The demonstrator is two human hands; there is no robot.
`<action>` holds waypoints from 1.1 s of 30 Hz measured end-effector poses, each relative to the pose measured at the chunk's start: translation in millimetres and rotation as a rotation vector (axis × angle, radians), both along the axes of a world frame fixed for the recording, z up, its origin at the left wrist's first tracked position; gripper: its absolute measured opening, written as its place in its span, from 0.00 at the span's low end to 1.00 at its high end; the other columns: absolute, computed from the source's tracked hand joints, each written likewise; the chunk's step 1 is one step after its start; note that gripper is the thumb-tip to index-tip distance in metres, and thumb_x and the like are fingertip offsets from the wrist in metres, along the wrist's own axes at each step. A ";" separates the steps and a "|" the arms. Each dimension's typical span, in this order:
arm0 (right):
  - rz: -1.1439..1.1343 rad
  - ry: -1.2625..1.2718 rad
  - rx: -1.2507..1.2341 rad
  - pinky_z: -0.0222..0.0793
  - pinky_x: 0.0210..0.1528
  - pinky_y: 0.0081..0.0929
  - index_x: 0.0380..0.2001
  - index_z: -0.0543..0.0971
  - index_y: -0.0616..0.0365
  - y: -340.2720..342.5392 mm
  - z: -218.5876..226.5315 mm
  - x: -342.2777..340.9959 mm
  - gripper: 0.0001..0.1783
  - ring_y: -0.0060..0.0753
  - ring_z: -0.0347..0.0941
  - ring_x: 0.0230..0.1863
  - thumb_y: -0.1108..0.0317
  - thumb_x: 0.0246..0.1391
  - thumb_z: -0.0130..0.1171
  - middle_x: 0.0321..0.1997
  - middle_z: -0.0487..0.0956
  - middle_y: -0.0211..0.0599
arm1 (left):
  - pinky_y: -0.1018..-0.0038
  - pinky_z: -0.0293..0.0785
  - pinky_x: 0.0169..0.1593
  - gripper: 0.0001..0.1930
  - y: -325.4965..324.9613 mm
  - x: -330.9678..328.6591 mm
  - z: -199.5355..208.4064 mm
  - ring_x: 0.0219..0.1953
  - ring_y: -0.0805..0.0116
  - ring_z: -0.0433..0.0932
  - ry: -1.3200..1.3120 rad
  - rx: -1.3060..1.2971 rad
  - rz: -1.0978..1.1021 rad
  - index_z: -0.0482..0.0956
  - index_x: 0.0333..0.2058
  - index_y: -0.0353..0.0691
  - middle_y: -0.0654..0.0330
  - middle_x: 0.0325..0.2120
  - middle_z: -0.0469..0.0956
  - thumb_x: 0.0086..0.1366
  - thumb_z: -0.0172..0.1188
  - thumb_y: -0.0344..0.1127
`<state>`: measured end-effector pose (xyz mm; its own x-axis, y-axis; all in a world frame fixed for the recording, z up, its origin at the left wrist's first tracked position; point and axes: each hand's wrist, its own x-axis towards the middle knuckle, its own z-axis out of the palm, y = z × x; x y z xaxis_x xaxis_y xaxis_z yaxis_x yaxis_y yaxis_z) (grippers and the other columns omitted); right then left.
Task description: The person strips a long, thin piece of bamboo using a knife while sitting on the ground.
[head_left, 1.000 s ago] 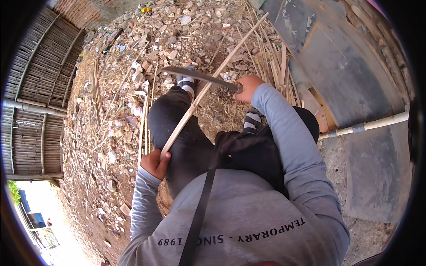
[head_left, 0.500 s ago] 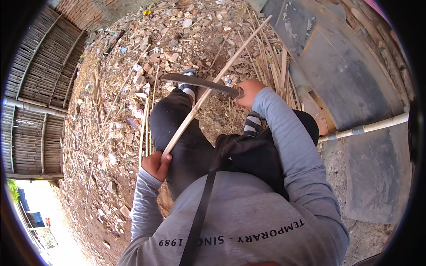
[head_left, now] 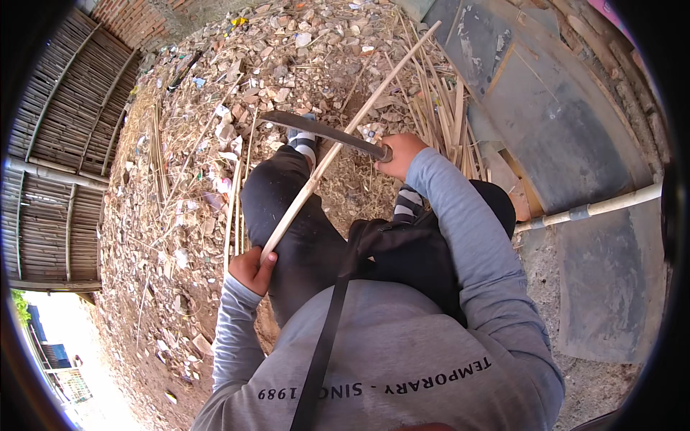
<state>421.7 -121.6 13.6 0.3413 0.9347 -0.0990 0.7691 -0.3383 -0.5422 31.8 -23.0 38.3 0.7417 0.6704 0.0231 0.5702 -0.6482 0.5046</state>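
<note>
My left hand (head_left: pixel 254 269) is closed around the near end of a long pale bamboo strip (head_left: pixel 302 195), beside my left knee. The strip slants away up and to the right across my leg. My right hand (head_left: pixel 402 155) is wrapped round the handle of a machete (head_left: pixel 323 131), most of the handle hidden in my fist. Its dark, slightly curved blade points left and lies across the strip near the strip's middle. The blade appears to touch the strip, though I cannot tell if it bites into it.
Several split bamboo strips (head_left: pixel 442 108) lie beyond my right hand, and thin strips (head_left: pixel 235 205) beside my left leg. Rubble and litter cover the ground. Grey sheets (head_left: pixel 553 129) lie at the right with a pale pole (head_left: pixel 589 210). A slatted bamboo wall (head_left: pixel 57 136) stands left.
The machete and my right hand have shifted very slightly left and the blade tip sits a little higher. My left hand and the bamboo strip have hardly moved.
</note>
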 end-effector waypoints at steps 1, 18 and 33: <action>0.001 0.007 0.007 0.72 0.40 0.42 0.28 0.80 0.56 0.5 -0.4 -0.7 0.18 0.52 0.77 0.34 0.53 0.40 0.66 0.28 0.79 0.48 | 0.61 0.62 0.20 0.25 -0.3 0.0 -0.1 0.14 0.48 0.67 -0.001 0.000 0.001 0.66 0.17 0.37 0.50 0.09 0.65 0.65 0.56 0.51; -0.014 0.009 0.032 0.72 0.39 0.41 0.29 0.80 0.55 2.4 -6.3 -3.4 0.17 0.50 0.77 0.35 0.54 0.41 0.66 0.29 0.80 0.46 | 0.66 0.59 0.18 0.25 -1.3 1.0 0.2 0.11 0.62 0.63 -0.010 -0.060 0.045 0.68 0.17 0.36 0.55 0.07 0.64 0.64 0.59 0.50; -0.025 0.017 0.070 0.72 0.39 0.42 0.29 0.80 0.55 3.8 -12.7 -3.6 0.15 0.51 0.77 0.34 0.56 0.42 0.66 0.28 0.79 0.46 | 0.69 0.57 0.18 0.25 -0.6 0.0 -4.2 0.11 0.70 0.59 -0.044 -0.125 0.085 0.67 0.16 0.36 0.59 0.07 0.62 0.62 0.61 0.49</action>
